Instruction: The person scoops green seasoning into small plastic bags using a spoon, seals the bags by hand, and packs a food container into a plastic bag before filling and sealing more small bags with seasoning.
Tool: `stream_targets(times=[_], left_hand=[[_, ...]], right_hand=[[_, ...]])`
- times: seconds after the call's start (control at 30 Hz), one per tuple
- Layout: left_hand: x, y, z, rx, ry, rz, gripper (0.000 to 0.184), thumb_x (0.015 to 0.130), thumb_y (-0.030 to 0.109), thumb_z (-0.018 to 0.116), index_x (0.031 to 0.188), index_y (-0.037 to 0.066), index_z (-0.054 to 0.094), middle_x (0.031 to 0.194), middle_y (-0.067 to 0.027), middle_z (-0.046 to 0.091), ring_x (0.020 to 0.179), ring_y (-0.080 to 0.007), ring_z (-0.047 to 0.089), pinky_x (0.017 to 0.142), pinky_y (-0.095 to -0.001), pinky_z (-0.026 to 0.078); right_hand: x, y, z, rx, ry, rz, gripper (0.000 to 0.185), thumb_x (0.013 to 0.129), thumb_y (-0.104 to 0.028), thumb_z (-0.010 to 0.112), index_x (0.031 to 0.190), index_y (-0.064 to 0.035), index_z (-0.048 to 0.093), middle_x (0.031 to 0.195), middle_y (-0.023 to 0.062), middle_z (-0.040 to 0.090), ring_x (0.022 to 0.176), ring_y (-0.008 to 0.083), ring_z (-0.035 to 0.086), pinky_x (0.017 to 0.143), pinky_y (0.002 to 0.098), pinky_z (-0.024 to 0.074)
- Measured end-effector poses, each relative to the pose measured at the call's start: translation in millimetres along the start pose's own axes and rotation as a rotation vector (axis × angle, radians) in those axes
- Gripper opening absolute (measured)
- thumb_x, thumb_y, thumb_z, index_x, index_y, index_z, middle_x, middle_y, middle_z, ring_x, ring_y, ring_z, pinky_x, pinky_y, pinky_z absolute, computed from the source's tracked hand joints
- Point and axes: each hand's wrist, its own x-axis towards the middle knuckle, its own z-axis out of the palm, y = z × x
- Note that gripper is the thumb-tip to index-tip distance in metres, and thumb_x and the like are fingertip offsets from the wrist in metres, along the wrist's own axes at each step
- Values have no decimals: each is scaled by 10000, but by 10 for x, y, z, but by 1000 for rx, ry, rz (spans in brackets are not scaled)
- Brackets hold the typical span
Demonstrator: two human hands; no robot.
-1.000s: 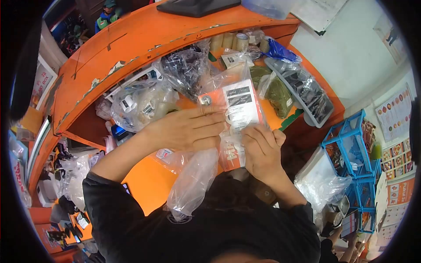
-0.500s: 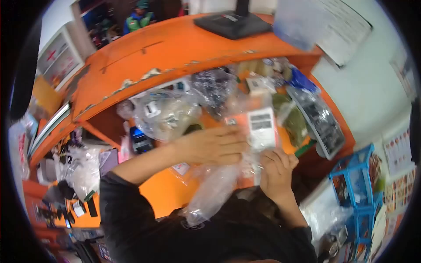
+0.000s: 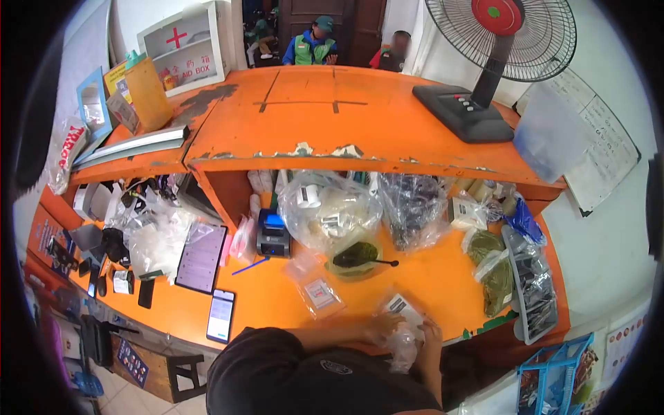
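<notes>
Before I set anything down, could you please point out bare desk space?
Bare desk shows between the black spoon and the rightmost green bag, and between the white-screened phone and flat packet; the back is crowded with clear bags.

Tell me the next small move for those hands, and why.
Probably gather the loose clear plastic a little tighter: it looks bunched between the left hand and the right hand, on the wearer's side of the white printed label, and whether it is tied shut is too small to tell.
</notes>
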Motion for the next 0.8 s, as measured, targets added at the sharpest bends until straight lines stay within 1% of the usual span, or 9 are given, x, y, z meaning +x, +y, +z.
stream_targets(times=[0.07, 0.17, 0.3, 0.4, 0.5, 0.6, 0.73, 0.77, 0.8], left_hand=[[1, -55, 105, -108, 9, -188, 366, 819, 272, 601, 1113, 58, 560, 1128, -145, 558, 1072, -302, 506, 935, -419, 389], [66, -23, 116, -147, -182, -472, 414, 856, 369, 579, 1170, 100, 558, 1169, -148, 563, 1118, -314, 511, 954, -439, 398], [287, 66, -255, -225, -359, -533, 464, 847, 409, 600, 1196, 108, 544, 1203, -143, 572, 1169, -287, 505, 991, -411, 381], [222, 31, -262, -424, -187, -471, 477, 814, 376, 648, 1189, 96, 557, 1164, -151, 591, 1116, -286, 532, 959, -383, 406], [308, 250, -571, -414, -82, -398, 369, 801, 255, 661, 1111, 63, 603, 1103, -164, 609, 1019, -284, 569, 891, -372, 453], [147, 43, -213, -231, -58, -383, 400, 770, 240, 687, 1115, 61, 593, 1115, -155, 602, 1042, -308, 563, 911, -403, 444], [24, -54, -45, -150, -25, -345, 382, 745, 223, 694, 1080, 65, 603, 1099, -145, 598, 1018, -314, 564, 890, -406, 442], [9, -69, -19, -139, -10, -321, 377, 739, 219, 695, 1072, 66, 605, 1095, -142, 597, 1012, -316, 564, 885, -406, 442], [3, -63, -6, -130, 10, -293, 373, 733, 215, 697, 1063, 67, 608, 1091, -139, 596, 1006, -317, 565, 880, -407, 442]], right_hand=[[-5, -298, -108, 63, 2, 95, 266, 632, 9, 586, 896, 3, 555, 941, 223, 552, 902, 407, 525, 819, 450, 427], [-114, -224, 65, -29, 9, 60, 287, 633, -22, 618, 909, 21, 552, 916, 215, 536, 863, 401, 525, 759, 458, 442], [0, -314, 63, -30, 122, 35, 258, 614, -87, 693, 813, 34, 583, 903, 208, 560, 841, 391, 538, 733, 450, 450], [113, -361, 0, -74, -2, 84, 244, 609, -126, 733, 762, 26, 618, 907, 187, 587, 832, 382, 555, 728, 442, 457], [160, -443, -27, -219, -200, 237, 301, 581, -173, 773, 780, 12, 645, 923, 166, 601, 871, 356, 554, 749, 425, 457], [207, -420, -29, -358, -268, 94, 239, 632, -197, 724, 755, -4, 653, 918, 152, 603, 914, 326, 543, 779, 424, 441], [86, -113, 25, -500, -355, -104, 225, 734, -180, 572, 872, -21, 652, 912, 129, 592, 929, 326, 530, 806, 449, 417], [41, -111, 57, -463, -230, -46, 261, 718, -178, 589, 917, -17, 640, 914, 131, 589, 922, 323, 528, 803, 447, 416], [30, -89, 52, -449, -260, -55, 259, 717, -176, 589, 916, -20, 641, 914, 135, 591, 917, 319, 530, 798, 439, 418]])
